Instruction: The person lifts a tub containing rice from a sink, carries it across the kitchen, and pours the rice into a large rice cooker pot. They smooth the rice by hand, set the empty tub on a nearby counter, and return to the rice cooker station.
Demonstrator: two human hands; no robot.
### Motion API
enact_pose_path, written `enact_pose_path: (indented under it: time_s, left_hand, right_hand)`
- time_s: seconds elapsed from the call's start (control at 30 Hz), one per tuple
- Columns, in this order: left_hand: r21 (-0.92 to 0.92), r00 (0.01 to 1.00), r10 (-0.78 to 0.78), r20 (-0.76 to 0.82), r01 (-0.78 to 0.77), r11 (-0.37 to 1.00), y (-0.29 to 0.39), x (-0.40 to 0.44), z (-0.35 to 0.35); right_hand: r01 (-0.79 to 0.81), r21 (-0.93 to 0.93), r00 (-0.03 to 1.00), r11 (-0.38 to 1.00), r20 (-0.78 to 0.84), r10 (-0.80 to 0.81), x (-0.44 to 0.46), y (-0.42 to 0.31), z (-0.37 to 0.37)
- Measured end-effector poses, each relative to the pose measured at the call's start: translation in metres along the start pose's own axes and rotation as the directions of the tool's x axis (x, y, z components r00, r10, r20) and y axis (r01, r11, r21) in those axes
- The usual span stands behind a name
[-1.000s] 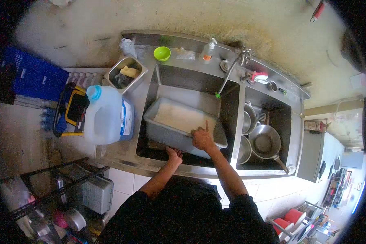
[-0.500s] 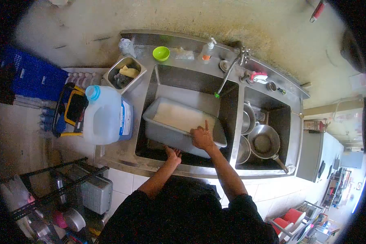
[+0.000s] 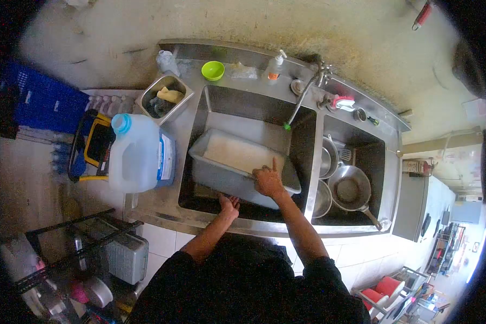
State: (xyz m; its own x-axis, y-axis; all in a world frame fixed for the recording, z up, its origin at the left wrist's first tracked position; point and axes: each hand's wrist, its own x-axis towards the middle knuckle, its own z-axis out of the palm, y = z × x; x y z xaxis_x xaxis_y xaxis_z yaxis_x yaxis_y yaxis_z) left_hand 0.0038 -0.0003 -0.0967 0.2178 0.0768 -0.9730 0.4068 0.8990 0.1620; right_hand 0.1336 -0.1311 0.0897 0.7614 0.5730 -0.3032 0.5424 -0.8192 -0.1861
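Observation:
A grey plastic tub (image 3: 221, 177) lies tilted away from me in the large left sink basin (image 3: 243, 102), its near outer wall showing. Its pale inside (image 3: 235, 153) faces up; whether it holds liquid I cannot tell. At the tub's lower near edge, my left hand (image 3: 229, 206) supports it with the palm turned up. My right hand (image 3: 268, 181) is over the near rim towards the right end. Its index finger is stretched out over the inside, its thumb points left, and the other fingers are partly hidden. The green-tipped faucet (image 3: 298, 105) hangs beyond the tub.
Left of the basin stands a large jug with a blue cap (image 3: 137, 156). Behind it are a steel pan with sponges (image 3: 164, 100) and a lime-green bowl (image 3: 213, 71). A soap pump bottle (image 3: 274, 66) stands at the back. Several pots (image 3: 350, 186) fill the right basin.
Hardly anything differs. Both hands keep their places on the tub, and the whole view has shifted very slightly.

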Motion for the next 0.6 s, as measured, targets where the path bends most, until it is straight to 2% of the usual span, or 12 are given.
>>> enact_pose_path:
  time_s: [0.23, 0.5, 0.6]
  left_hand:
    - [-0.037, 0.999, -0.035, -0.032, 0.033, 0.999, 0.005, -0.007, 0.005]
    - [-0.085, 0.999, -0.051, -0.02, 0.049, 0.995, 0.008, -0.014, 0.008]
    - [-0.06, 0.999, -0.029, 0.036, 0.031, 0.998, 0.009, -0.018, 0.007]
  right_hand:
    - [-0.01, 0.028, 0.996, 1.0, -0.094, 0.013, 0.003, 0.004, 0.014]
    - [-0.023, 0.005, 0.999, 1.0, -0.046, 0.023, 0.006, 0.003, 0.008]
    - [-0.04, 0.028, 0.999, 0.999, -0.016, 0.04, 0.005, 0.001, -0.001]
